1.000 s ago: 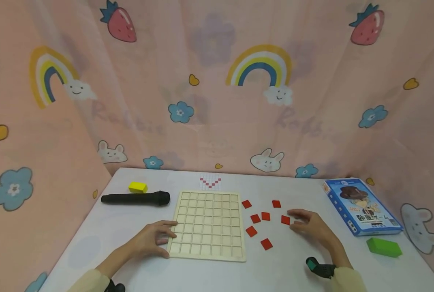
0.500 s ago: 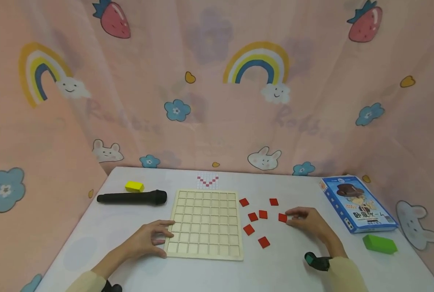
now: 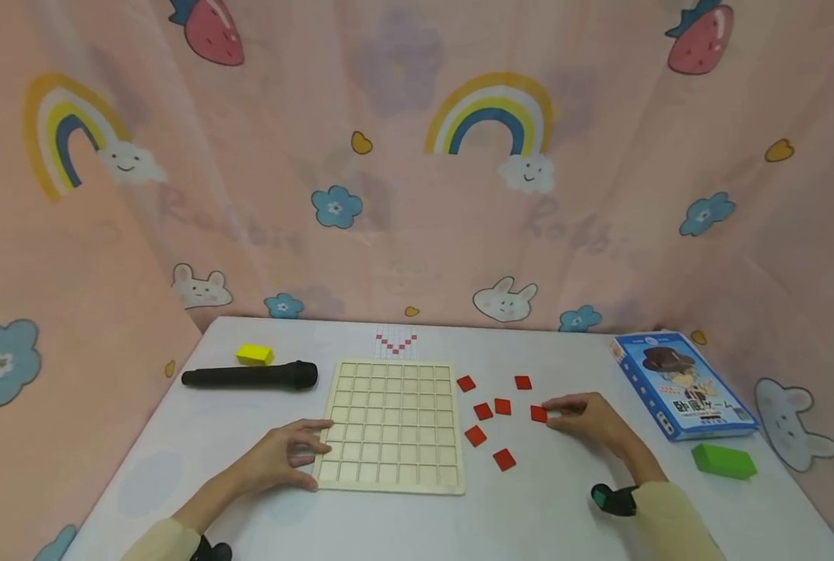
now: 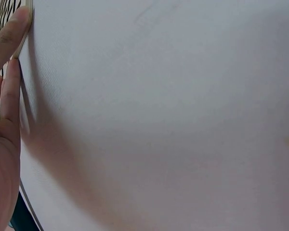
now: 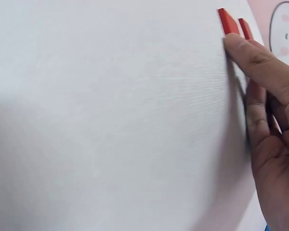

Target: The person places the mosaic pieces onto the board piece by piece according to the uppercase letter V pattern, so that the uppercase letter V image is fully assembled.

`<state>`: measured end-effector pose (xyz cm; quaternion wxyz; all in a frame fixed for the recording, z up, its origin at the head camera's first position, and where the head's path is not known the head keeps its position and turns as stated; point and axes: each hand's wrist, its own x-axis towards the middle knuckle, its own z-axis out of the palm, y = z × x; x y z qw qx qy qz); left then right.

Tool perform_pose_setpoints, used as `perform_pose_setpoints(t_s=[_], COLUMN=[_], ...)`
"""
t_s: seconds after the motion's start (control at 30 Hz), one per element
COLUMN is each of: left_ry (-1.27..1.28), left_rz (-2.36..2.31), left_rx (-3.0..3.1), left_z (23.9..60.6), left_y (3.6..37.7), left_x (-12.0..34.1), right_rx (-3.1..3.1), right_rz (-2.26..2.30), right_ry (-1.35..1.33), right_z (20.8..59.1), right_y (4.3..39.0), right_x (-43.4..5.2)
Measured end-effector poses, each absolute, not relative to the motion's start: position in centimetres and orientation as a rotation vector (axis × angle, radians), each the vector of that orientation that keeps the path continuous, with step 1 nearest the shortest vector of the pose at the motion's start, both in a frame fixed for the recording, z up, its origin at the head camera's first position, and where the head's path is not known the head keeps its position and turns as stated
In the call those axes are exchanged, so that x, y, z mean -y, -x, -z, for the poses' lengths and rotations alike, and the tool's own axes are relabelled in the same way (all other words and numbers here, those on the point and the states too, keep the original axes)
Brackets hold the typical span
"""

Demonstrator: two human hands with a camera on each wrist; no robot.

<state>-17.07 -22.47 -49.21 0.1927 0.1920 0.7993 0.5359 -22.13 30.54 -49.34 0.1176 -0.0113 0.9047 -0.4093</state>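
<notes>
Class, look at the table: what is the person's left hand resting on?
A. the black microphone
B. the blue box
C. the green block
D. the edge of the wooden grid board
D: the left hand lies with its fingers on the near left edge of the wooden grid board.

1. Check your left hand (image 3: 286, 456): it is bare, with no glove or ring visible.
2. Check your right hand (image 3: 588, 421): it is likewise bare.
3. Confirm both forearms carry pale yellow-beige long sleeves (image 3: 676, 522), ending near the wrists.
4. Locate the right wrist unit (image 3: 613, 499): a small black device with a teal-green end.
5. Locate the left wrist unit (image 3: 209, 552): a black device, only partly in view at the frame edge.
</notes>
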Motion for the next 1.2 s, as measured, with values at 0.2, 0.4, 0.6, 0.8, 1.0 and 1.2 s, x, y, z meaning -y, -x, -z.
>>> perform_pose_setpoints(t_s=[0.2, 0.4, 0.6, 0.8, 1.0, 1.2], left_ry=[-0.557, -0.554, -0.59, -0.578, -0.557, -0.527], left_rz=[-1.469, -1.479, -1.498, -1.488, -1.492, -1.462], left_rx=[-2.276, -2.26, -2.238, -2.25, -2.249, -2.269], left_z=[49.3, 49.2, 49.3, 49.2, 49.0, 48.8], left_y=[17.0, 17.0, 17.0, 17.0, 17.0, 17.0], left_x=[22.5, 22.7, 22.7, 22.4, 22.3, 22.1], right_rx=[-2.664, -2.681, -2.692, -2.72, -2.744, -2.682], right_rz=[1.236, 1.289, 1.369, 1.396, 1.405, 1.476], right_ry=[0.121, 0.171, 0.139, 0.081, -0.001, -0.112], right_z=[49.5, 49.7, 50.1, 50.4, 50.4, 50.5], right_y=[21.6, 21.6, 21.4, 21.4, 21.3, 21.3], right_x=[-30.4, -30.4, -30.9, -31.3, -30.9, -30.1])
